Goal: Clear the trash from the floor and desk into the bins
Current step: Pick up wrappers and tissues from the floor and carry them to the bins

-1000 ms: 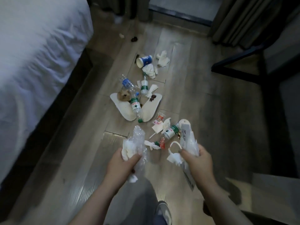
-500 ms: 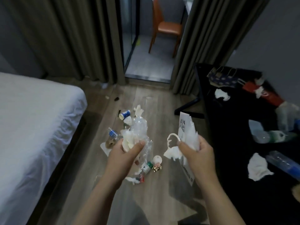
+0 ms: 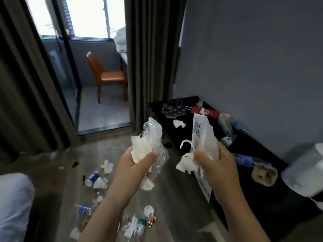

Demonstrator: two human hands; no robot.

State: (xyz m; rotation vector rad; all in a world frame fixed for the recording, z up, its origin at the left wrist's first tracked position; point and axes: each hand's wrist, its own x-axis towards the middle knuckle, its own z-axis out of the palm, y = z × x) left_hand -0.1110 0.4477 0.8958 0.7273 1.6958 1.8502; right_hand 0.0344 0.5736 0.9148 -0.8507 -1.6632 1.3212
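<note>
Hands, two of them, are raised side by side above the floor [image 3: 174, 198], both closed on trash: the left hand [image 3: 134, 170] grips one tissue wad [image 3: 141, 149] and one crumpled clear plastic wrap [image 3: 153, 131]; the right hand [image 3: 216, 168] grips one white paper bag [image 3: 202, 133] and one torn tissue [image 3: 186, 163]. Below them lie one paper cup [image 3: 91, 178], one blue-label bottle [image 3: 83, 210], one green-label bottle [image 3: 142, 224] and several tissue scraps; the black desk [image 3: 244, 198] on the right carries two bags, one blue bag [image 3: 173, 110] and one red bag [image 3: 206, 111], one desk tissue [image 3: 179, 123] and at least three desk bottles [image 3: 248, 160]; one orange chair [image 3: 108, 78] stands beyond the glass door.
</note>
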